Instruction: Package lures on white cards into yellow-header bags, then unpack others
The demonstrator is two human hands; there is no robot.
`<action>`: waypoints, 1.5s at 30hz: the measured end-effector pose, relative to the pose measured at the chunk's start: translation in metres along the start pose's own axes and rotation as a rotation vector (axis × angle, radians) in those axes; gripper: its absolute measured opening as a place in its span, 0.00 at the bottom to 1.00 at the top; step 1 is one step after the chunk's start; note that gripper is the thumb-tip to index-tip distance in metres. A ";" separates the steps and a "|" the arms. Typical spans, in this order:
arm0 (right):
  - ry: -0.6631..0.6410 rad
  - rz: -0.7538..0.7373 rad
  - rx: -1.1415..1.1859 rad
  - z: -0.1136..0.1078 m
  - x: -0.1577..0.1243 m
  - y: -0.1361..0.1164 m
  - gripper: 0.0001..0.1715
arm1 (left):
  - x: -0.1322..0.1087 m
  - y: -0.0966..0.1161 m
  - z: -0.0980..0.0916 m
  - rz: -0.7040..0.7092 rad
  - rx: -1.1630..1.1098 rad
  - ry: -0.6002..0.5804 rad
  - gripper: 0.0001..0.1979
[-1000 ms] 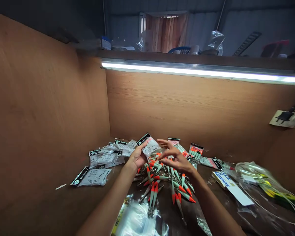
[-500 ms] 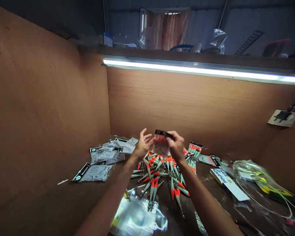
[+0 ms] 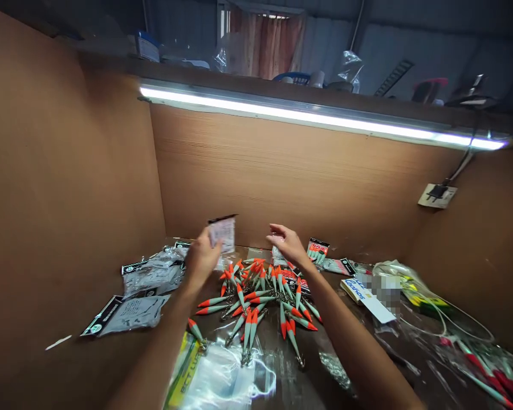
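My left hand (image 3: 202, 255) is closed on a small plastic packet (image 3: 223, 233) with a black header, lifted in front of the back panel. My right hand (image 3: 288, 246) is raised to the right, fingers apart and slightly bent, with no packet clearly in its grip. Just beneath it a clear, whitish packet (image 3: 279, 257) partly shows. Below both hands lies a loose heap of squid jigs (image 3: 253, 296), pale bodied with orange ends and metal hook crowns. Flat packets with black headers (image 3: 132, 313) lie left of my left forearm.
Clear bags (image 3: 220, 376) with a yellow strip lie at the front. Behind my right hand stands a packet of orange jigs (image 3: 317, 250). Labelled cards (image 3: 370, 299), coiled tubing (image 3: 444, 324) and a wall socket (image 3: 436, 195) are on the right. A tube light (image 3: 316, 117) crosses above.
The packet, earlier in my right hand, is now in my left hand and has moved left. My right hand has come away from it. The camera view has swung to the right.
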State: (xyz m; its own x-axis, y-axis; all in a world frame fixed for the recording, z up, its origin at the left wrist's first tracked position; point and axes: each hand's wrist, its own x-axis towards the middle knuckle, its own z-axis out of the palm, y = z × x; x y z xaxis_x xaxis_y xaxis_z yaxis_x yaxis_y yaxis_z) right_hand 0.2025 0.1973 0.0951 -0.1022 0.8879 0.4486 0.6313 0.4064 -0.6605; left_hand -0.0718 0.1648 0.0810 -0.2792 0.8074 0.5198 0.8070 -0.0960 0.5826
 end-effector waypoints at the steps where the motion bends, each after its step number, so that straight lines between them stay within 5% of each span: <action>1: 0.016 0.080 -0.056 -0.013 0.000 0.015 0.22 | 0.006 -0.011 -0.007 -0.039 0.051 0.029 0.24; 5: 0.009 0.338 -0.185 -0.058 -0.009 0.069 0.09 | 0.018 -0.031 -0.028 -0.094 0.137 0.202 0.53; 9: -0.061 0.399 -0.144 -0.065 -0.017 0.092 0.12 | 0.007 0.001 -0.023 0.171 0.056 0.340 0.46; 11: -0.079 0.375 -0.061 -0.058 -0.016 0.089 0.13 | -0.005 0.024 -0.012 0.392 -0.045 0.188 0.43; 14: -0.101 0.302 0.125 -0.045 -0.012 0.071 0.16 | -0.030 0.050 0.010 0.662 -0.192 -0.214 0.48; 17: -0.170 0.215 0.326 -0.032 -0.014 0.043 0.21 | -0.051 0.063 0.029 0.706 -0.322 -0.365 0.46; 20: -0.246 0.142 0.488 -0.022 -0.021 0.014 0.27 | -0.056 0.064 0.037 0.564 -0.489 -0.319 0.26; 22: -0.237 0.077 0.593 -0.016 -0.026 0.000 0.32 | -0.051 0.063 0.036 0.336 -0.620 -0.258 0.14; 25: -0.100 -0.073 0.563 -0.008 -0.033 -0.013 0.27 | -0.039 0.061 0.030 -0.035 -0.948 -0.248 0.19; 27: -0.037 -0.153 0.406 -0.001 -0.037 -0.018 0.24 | -0.034 0.062 0.028 -0.162 -1.177 -0.307 0.23; 33: 0.138 -0.190 0.166 0.011 -0.048 -0.027 0.14 | -0.035 0.065 0.026 -0.172 -1.216 -0.347 0.23; 39: 0.172 -0.287 0.258 -0.001 -0.053 -0.040 0.09 | -0.034 0.063 0.021 -0.163 -1.163 -0.319 0.17; 45: 0.200 -0.488 0.318 -0.011 -0.064 -0.057 0.07 | -0.036 0.064 0.018 -0.729 -1.529 -0.614 0.19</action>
State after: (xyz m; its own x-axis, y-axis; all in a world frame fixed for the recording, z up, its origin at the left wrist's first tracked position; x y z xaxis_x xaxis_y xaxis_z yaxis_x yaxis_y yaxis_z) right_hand 0.1818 0.1150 0.1106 -0.1561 0.5382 0.8283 0.2845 0.8275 -0.4840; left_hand -0.0005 0.1400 0.0888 0.1777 0.9723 -0.1521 -0.6202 0.2307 0.7498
